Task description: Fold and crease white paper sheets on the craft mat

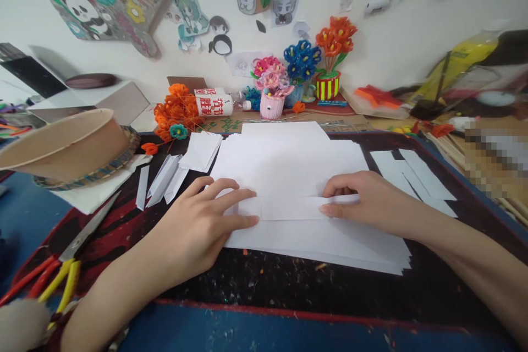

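Observation:
A white sheet of paper lies on a stack of white paper, and a narrow band along its near edge looks folded over. My right hand pinches the right end of that band between thumb and fingers. On the left end rests my left hand, fingers spread, the tips of thumb and forefinger touching the paper. Folded white strips and a small pile of white paper pieces lie left of the stack. More cut paper strips are on its right.
Scissors with red and yellow handles lie at the left, near a tan bowl. Behind the paper stand pots of handmade flowers and a bottle lying on its side. Below everything is a dark mat.

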Demonstrator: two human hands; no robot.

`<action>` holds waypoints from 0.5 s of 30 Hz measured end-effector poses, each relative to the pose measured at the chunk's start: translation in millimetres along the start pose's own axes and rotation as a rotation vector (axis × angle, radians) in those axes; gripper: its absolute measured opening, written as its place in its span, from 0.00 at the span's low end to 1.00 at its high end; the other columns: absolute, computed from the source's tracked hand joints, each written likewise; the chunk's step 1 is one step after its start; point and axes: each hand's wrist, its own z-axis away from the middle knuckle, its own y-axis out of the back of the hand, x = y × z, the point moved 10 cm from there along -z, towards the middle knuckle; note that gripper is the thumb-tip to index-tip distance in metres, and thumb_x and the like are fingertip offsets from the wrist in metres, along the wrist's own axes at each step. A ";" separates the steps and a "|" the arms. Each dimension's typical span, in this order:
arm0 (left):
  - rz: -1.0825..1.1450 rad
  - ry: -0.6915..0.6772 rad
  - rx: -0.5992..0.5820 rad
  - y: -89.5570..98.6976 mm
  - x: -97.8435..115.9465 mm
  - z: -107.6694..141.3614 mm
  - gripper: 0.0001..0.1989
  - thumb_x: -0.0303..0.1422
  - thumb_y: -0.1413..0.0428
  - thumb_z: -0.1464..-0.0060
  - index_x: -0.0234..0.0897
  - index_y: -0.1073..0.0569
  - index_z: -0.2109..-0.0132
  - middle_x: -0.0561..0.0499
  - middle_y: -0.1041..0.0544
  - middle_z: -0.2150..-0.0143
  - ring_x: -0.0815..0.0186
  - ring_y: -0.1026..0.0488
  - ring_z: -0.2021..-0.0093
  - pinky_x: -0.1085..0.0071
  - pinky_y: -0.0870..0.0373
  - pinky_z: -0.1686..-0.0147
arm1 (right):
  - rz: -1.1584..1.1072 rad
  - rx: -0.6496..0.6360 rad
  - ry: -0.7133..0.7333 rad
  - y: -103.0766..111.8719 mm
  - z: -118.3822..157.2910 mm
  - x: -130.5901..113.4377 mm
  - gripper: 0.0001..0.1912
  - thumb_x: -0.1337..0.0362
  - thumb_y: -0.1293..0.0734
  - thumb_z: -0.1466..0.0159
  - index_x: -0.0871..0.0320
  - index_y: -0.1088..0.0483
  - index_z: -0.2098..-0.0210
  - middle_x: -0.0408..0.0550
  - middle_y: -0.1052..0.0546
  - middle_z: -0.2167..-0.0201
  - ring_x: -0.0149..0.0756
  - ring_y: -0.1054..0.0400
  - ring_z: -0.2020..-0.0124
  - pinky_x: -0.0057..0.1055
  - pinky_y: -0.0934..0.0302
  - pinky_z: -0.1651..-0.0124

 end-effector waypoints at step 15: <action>-0.022 0.035 0.023 1.6 -12.4 15.8 0.17 0.22 0.51 0.44 0.46 0.23 0.56 0.53 0.33 0.38 0.53 0.39 0.38 0.51 0.40 0.48 | 0.003 -0.024 -0.013 -1.3 -0.9 0.6 0.08 0.55 0.32 0.45 0.52 0.26 0.71 0.45 0.22 0.65 0.41 0.29 0.63 0.36 0.38 0.60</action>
